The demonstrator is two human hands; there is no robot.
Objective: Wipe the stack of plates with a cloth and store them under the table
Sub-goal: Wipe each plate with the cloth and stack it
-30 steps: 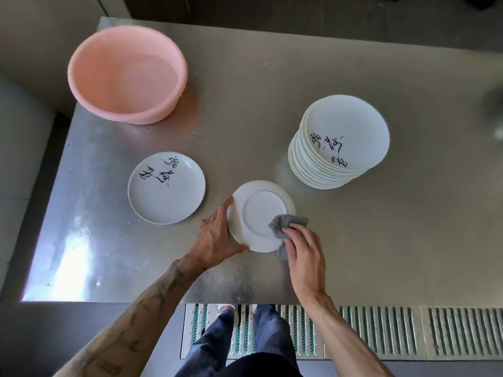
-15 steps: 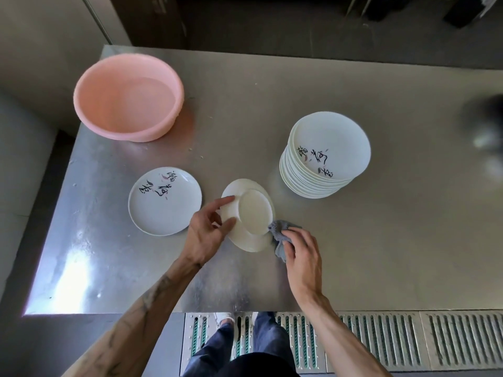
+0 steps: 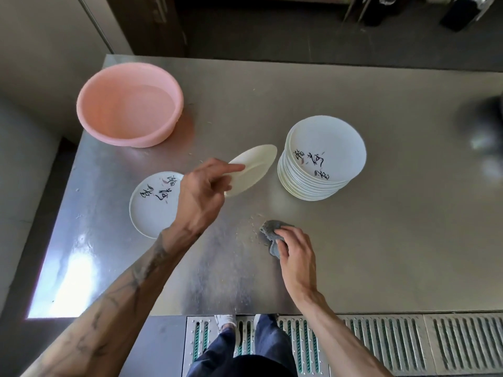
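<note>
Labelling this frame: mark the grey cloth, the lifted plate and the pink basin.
grey cloth (image 3: 268,232): head view, bare fold at its left end.
lifted plate (image 3: 254,168): head view, middle of its visible face.
pink basin (image 3: 92,99): head view, inner left wall.

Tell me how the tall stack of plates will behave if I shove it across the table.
The stack of plates looks heavy, being many plates deep. Its upper plates appear offset from the lower ones, so a push near the top would probably slide them off. On the smooth steel table, a low push likely glides it.
</note>
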